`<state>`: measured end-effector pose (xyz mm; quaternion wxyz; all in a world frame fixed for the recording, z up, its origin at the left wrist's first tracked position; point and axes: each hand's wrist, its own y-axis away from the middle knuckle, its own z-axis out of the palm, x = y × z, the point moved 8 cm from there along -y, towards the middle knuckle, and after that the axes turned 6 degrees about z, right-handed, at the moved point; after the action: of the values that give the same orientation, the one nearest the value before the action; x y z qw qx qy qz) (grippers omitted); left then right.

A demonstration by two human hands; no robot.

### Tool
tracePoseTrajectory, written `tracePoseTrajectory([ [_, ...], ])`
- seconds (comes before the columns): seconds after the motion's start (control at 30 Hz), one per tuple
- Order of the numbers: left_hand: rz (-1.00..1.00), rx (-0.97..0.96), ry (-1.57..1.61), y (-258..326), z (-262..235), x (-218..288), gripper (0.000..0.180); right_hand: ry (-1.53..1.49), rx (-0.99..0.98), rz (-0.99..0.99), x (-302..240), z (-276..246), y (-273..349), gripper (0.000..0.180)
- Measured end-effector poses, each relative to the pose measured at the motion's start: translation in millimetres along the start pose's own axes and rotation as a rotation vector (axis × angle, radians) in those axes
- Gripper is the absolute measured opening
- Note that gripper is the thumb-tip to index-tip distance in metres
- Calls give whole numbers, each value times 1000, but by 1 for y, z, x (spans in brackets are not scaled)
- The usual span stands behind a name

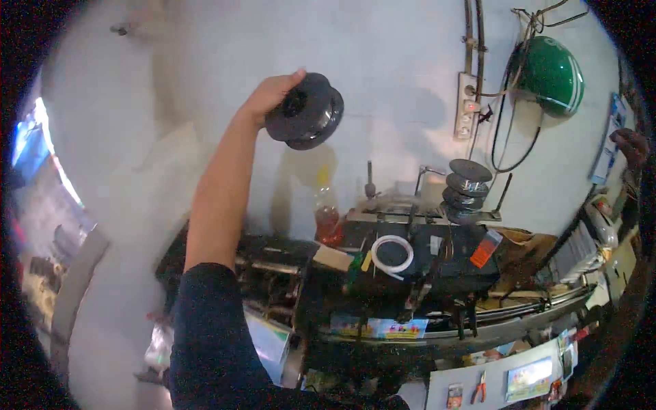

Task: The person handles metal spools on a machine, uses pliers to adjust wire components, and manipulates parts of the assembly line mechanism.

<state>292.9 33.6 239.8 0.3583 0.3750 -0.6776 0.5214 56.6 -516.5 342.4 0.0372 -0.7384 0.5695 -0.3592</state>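
Observation:
My left hand point(275, 96), raised in front of the pale wall, grips a black spool point(313, 113) with its thumb over the upper edge. The spool is held tilted, well above the workbench. A faint thin line, perhaps wire, runs from it to the right. Below and right of it, a stack of dark spools point(467, 193) wound with shiny wire stands on a metal frame point(424, 217). My right hand does not show clearly; a dark brownish shape point(632, 147) sits at the right rim, and I cannot make out what it is.
A clear bottle point(329, 219) with red liquid and a yellow cap stands under the spool. A white ring point(391, 238) lies on the dark bench. A white power strip point(465, 102) and green helmet point(550, 75) hang at right. Orange-handled pliers point(480, 389) lie below.

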Motion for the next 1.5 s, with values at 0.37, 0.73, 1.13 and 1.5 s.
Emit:
tracePoseTrajectory([
  [0.37,-12,-485,-335,-111,119,-169,60,-75,-542,524,34,53,53,29],
  [0.73,-51,-666,-341,-114,144,-198,63,-316,-527,662,-21,49,41,34],
  [1.13,-340,-453,-45,-109,127,-218,56,-792,-129,649,20,112,57,30],
  [1.5,-465,-437,179,-93,138,-216,53,-192,-423,371,-4,74,9,27],
])
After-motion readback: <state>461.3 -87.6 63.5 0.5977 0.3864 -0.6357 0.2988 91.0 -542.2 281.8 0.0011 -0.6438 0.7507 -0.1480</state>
